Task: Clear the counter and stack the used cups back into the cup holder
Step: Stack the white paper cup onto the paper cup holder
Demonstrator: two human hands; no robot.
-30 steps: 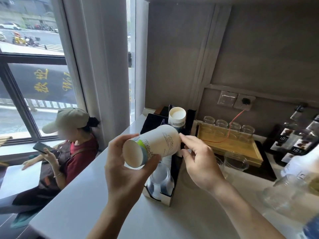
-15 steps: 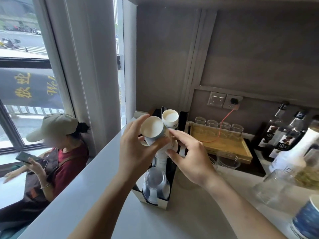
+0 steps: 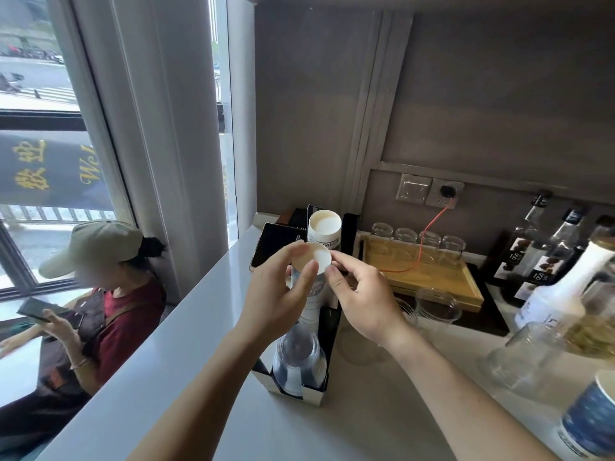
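A black and white cup holder (image 3: 327,331) stands on the counter with three stacks in it. My left hand (image 3: 276,297) grips a white paper cup (image 3: 317,259), upside down, on top of the middle stack of paper cups (image 3: 312,304). My right hand (image 3: 361,294) touches the cup's base rim with its fingertips from the right. Behind it rises another paper cup stack (image 3: 324,227). Clear plastic cups (image 3: 298,361) fill the nearest slot. A blue paper cup (image 3: 590,420) stands at the lower right.
A wooden tray (image 3: 432,281) with several upturned glasses sits behind my right hand, with clear glasses (image 3: 436,304) in front of it. Syrup bottles (image 3: 559,291) and a glass jar (image 3: 529,357) crowd the right side. A phone (image 3: 271,247) lies beside the holder. A seated person (image 3: 100,277) is below the counter's left edge.
The cup went from lying sideways in my left hand to upside down over the middle stack and has been lowered onto it. My right hand stayed at its base.
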